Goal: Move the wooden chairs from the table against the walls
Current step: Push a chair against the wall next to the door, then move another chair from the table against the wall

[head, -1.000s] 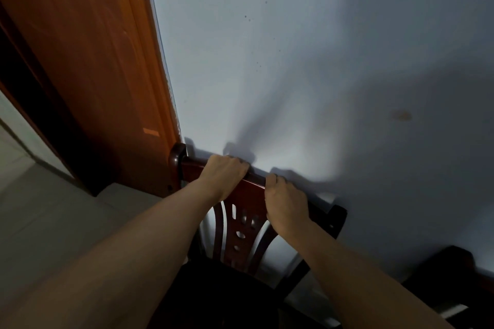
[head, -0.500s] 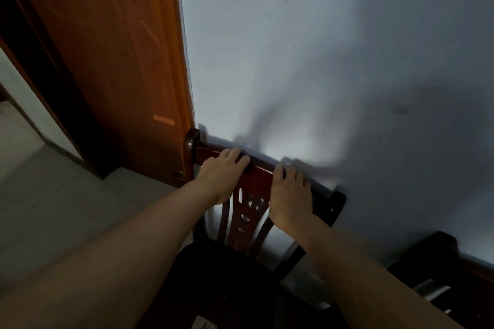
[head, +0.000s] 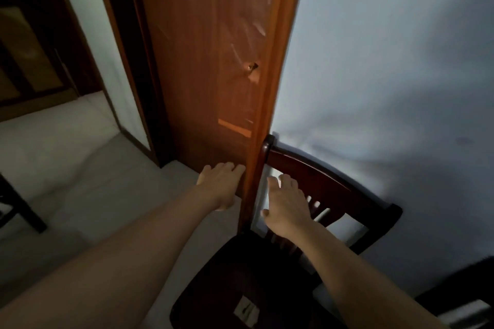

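Now the wooden chair point(head: 315, 189) stands with its back against the pale wall point(head: 387, 75), just beside the door frame point(head: 213, 75) — both the left hand point(head: 220, 185) and the right hand point(head: 287, 208) hover with straight fingers, grasping nothing — so, I think, this placing is finished and the next move calls for fetching 1 more chair.

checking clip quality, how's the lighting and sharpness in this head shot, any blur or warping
Head view: dim overall, soft shadows across the pale wall; motion blur smears the orange door and both the left hand and right hand; the dark chair loses seat detail; wide-angle warping tilts the door edges.
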Tool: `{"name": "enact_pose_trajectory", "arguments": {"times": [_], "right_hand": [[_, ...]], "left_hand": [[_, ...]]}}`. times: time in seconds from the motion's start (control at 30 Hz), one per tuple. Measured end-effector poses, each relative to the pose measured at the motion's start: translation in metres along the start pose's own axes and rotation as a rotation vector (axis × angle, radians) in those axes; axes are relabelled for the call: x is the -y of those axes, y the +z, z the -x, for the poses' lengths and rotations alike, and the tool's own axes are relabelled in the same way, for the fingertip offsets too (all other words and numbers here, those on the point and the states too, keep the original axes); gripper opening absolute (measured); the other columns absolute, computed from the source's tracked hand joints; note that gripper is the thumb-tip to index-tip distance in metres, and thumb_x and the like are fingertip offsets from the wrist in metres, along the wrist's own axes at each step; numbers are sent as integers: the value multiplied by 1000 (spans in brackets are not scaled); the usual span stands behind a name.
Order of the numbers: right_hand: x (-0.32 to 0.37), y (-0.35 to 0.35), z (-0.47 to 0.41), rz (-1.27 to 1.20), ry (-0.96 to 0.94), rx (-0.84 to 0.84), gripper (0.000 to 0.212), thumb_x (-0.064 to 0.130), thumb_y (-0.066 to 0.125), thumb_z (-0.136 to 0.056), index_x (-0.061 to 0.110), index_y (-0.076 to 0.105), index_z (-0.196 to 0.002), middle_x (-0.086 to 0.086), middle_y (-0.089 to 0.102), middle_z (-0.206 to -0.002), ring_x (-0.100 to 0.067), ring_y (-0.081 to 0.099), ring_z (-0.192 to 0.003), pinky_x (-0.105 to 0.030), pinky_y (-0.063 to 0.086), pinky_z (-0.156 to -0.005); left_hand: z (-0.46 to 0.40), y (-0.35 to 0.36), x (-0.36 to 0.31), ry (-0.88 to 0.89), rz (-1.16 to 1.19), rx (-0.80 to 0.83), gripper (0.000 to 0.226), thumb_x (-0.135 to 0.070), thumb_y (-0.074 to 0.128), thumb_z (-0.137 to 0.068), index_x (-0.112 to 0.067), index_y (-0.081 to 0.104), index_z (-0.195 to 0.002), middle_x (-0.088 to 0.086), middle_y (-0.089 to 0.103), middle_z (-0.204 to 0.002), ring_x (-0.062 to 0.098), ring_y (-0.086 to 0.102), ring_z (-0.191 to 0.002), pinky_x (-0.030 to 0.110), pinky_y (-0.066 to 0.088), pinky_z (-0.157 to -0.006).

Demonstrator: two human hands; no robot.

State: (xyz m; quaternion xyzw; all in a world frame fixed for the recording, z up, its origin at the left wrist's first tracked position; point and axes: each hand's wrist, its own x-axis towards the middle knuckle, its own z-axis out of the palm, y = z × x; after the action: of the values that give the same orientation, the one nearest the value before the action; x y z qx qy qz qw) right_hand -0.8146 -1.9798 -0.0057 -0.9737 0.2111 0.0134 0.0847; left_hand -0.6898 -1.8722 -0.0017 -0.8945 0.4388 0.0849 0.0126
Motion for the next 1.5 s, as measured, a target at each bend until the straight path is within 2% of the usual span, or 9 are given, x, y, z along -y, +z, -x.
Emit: {"name": "enact_pose_trajectory", "arguments": {"times": [0.2, 0.4, 0.53, 0.73, 0.93, 1.23, 1.4, 1.5], "right_hand": [[81, 8, -2, -8, -88, 43, 78, 36, 66, -83, 13, 22, -143, -14, 30, -142, -31, 31, -132, -40, 33, -106], [175, 22, -14, 17, -170, 63, 75, 37, 66, -82, 14, 25, -140, -15, 30, -142, -32, 31, -132, -42, 33, -109], [242, 31, -22, 9, -266, 41, 74, 37, 67, -82, 14, 28, -139, -13, 35, -137, -29, 37, -125, -38, 37, -101], [322, 39, -33, -1, -399, 75, 77, 38, 66, -82, 14, 23, -142, -13, 32, -140, -30, 33, -128, -38, 35, -103], [401, 42, -56, -7, -563, 91, 72, 39, 67, -80, 14, 29, -136, -12, 33, -138, -31, 33, -127, -40, 35, -104], [512, 43, -135, -41, -753, 118, 68, 37, 66, -80, 13, 30, -132, -13, 33, -133, -31, 34, -124, -38, 35, -100], [572, 35, -211, -78, -829, 140, 62, 25, 63, -81, 13, 30, -132, -12, 33, -132, -29, 37, -118, -36, 37, -94], [608, 34, -256, -83, -847, 153, 67, 22, 64, -80, 14, 28, -135, -12, 31, -134, -29, 37, -118, -35, 38, -94]], "left_hand": [[58, 0, 81, -145, 43, 59, 69, -25, 63, -82, -19, 25, -140, 11, 42, -138, 30, 44, -123, 46, 38, -100], [112, -1, 166, -245, 101, 24, 66, -28, 61, -83, -19, 29, -140, 10, 46, -135, 29, 46, -123, 43, 36, -100], [155, 2, 227, -343, 105, 38, 67, -29, 61, -84, -18, 29, -141, 10, 43, -138, 28, 42, -127, 44, 34, -104], [216, 1, 296, -487, 134, -25, 61, -29, 63, -84, -20, 33, -136, 10, 48, -132, 29, 47, -122, 41, 38, -98], [258, 2, 357, -665, 148, -27, 69, -33, 65, -82, -23, 29, -140, 10, 46, -137, 29, 46, -126, 43, 39, -101], [266, -15, 457, -821, 164, -66, 69, -30, 64, -81, -24, 29, -140, 7, 46, -137, 27, 47, -125, 43, 41, -100], [233, -34, 533, -879, 172, -61, 69, -29, 66, -78, -22, 33, -138, 7, 48, -134, 28, 48, -122, 44, 41, -99], [211, -40, 576, -893, 163, -90, 66, -28, 67, -78, -22, 36, -135, 6, 48, -133, 27, 47, -122, 43, 39, -98]]}}
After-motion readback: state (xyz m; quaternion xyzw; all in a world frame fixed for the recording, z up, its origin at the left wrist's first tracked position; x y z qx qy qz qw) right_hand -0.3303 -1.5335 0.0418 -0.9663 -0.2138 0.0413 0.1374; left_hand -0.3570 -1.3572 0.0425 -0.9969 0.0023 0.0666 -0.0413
